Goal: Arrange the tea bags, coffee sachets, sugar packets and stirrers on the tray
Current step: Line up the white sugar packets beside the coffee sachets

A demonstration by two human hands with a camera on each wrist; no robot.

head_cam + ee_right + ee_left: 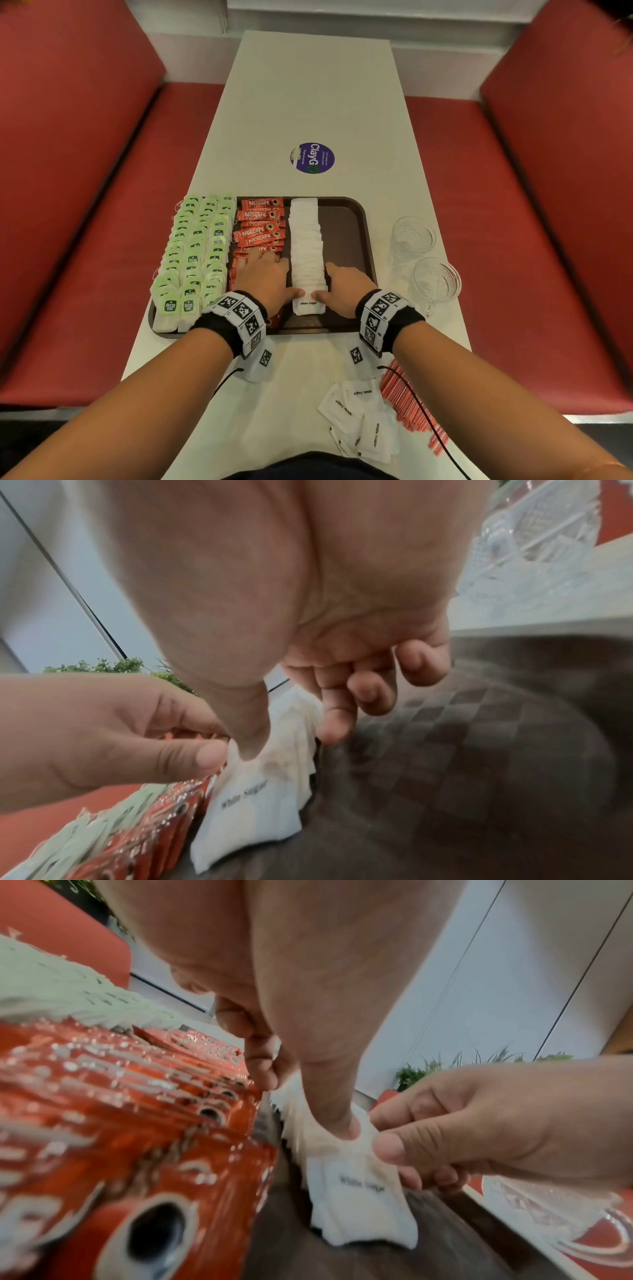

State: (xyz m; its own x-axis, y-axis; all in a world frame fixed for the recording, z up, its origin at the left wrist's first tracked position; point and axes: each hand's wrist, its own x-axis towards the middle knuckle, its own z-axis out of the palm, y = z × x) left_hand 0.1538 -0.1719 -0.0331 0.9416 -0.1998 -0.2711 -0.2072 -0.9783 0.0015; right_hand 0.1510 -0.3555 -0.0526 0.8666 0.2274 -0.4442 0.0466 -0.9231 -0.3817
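Sugar packets (pixel 306 253) run in one overlapping white row down the middle of the brown tray (pixel 346 233), between the orange coffee sachets (pixel 261 222) and bare tray floor. Both hands meet at the row's near end: the left hand (pixel 265 277) lies with fingers spread over the sachets, its thumb on the front packet, and the right hand (pixel 346 289) brackets the row's other side, thumb on the same packet. Green-tagged tea bags (pixel 193 253) fill the tray's left part. Loose sugar packets (pixel 359 421) and red stirrers (pixel 409 404) lie on the desk (pixel 315 102) nearer the person, and two glasses (pixel 424 260) stand right of the tray.
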